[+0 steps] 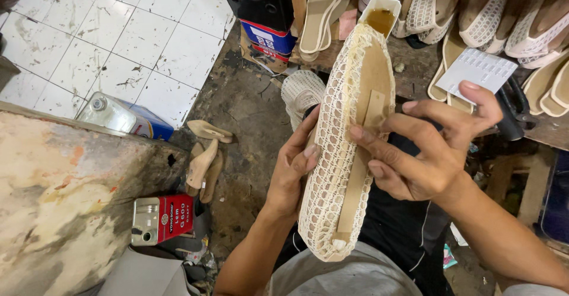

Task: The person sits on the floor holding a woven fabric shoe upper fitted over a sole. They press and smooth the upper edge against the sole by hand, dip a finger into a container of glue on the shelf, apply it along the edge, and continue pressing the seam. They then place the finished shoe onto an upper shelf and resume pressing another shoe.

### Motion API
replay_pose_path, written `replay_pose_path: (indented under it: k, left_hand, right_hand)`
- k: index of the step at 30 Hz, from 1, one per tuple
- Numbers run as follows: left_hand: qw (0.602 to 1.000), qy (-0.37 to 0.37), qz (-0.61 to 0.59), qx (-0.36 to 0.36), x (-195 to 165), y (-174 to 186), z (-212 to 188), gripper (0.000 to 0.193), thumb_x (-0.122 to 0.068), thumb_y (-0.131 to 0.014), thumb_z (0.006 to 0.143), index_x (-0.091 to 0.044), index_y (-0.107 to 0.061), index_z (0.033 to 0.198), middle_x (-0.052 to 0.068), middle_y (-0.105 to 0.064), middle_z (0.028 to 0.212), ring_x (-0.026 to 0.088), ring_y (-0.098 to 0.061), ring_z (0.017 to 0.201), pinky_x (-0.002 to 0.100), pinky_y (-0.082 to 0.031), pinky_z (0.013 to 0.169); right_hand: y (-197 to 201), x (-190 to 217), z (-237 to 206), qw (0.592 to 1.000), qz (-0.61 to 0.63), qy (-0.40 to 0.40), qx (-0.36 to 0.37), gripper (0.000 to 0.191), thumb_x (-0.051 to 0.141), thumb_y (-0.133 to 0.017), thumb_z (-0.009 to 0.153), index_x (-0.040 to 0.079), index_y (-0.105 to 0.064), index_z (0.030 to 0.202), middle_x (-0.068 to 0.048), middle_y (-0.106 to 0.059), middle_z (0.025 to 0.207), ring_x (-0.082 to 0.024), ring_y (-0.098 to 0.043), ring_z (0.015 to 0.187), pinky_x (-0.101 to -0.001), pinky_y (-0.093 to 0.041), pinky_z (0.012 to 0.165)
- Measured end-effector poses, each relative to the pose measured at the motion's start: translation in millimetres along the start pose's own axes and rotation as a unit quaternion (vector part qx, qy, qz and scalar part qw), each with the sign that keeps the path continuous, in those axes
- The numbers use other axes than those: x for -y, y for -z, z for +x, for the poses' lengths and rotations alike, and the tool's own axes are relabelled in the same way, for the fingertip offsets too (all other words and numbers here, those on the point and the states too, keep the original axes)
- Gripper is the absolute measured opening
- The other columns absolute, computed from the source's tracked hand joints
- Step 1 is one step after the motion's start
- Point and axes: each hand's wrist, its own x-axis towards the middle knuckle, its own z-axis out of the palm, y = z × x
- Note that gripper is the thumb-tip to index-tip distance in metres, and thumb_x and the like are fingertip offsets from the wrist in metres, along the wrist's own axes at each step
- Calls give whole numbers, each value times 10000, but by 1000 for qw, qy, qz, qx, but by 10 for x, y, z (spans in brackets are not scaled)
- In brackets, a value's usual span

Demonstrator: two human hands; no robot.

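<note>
I have the cream woven shoe upper (332, 153) on its last, sole side up, in front of my lap. My left hand (294, 168) is wrapped around its left edge, fingers curled closed on the mesh. My right hand (427, 153) presses the tan insole strip (363, 171) with index finger and thumb, the other fingers loosely bent. By my judgement the mesh edge is already folded over the tan insole board (376, 73) most of the way round; the outsole is not yet on. A small glue cup (379, 14) sits just beyond the toe.
</note>
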Motion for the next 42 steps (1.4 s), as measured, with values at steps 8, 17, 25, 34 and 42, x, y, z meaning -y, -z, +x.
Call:
replay_pose_path:
  k: [8,17,25,34,42]
  left_hand:
    - [1000,2,5,-3,-5,1,4,894,-324,-710,940,33,-276,1635,200,-508,1537,245,-575,1355,388,-488,1145]
    - [1000,-5,6,3,-1,-7,1,902,-313,-717,949,38,-268,1648,216,-499,1544,268,-559,1353,409,-472,1146]
    - [1000,2,-14,3,-24,-45,-6,883,-311,-703,964,34,-260,1645,213,-491,1551,266,-553,1373,410,-469,1160]
    - [1000,-1,-24,-2,12,57,-6,911,-326,-736,938,34,-278,1638,206,-531,1493,257,-584,1330,400,-497,1138]
    - [977,26,-209,15,102,372,-2,877,-426,-781,907,-110,-318,1582,135,-558,1457,275,-630,1268,468,-576,1028]
  right_hand:
    - [1,-48,-51,998,-30,53,-24,384,499,-628,982,247,-893,1102,44,-689,927,-232,-540,1021,-566,-182,1062]
    - [29,31,-101,999,-9,49,-20,372,435,-614,960,204,-875,1089,0,-724,954,-266,-531,1017,-435,-335,1004]
    - [39,25,-108,996,24,83,-37,304,344,-656,914,178,-858,1069,-17,-709,939,-250,-557,974,-367,-476,864]
    - [84,169,143,997,62,45,-10,268,346,-677,934,175,-835,1068,-13,-690,893,-265,-566,966,-440,-391,957]
    - [-615,-852,87,962,158,-213,-60,260,160,-542,1039,52,-745,1160,-119,-619,1005,-267,-520,996,-379,-382,960]
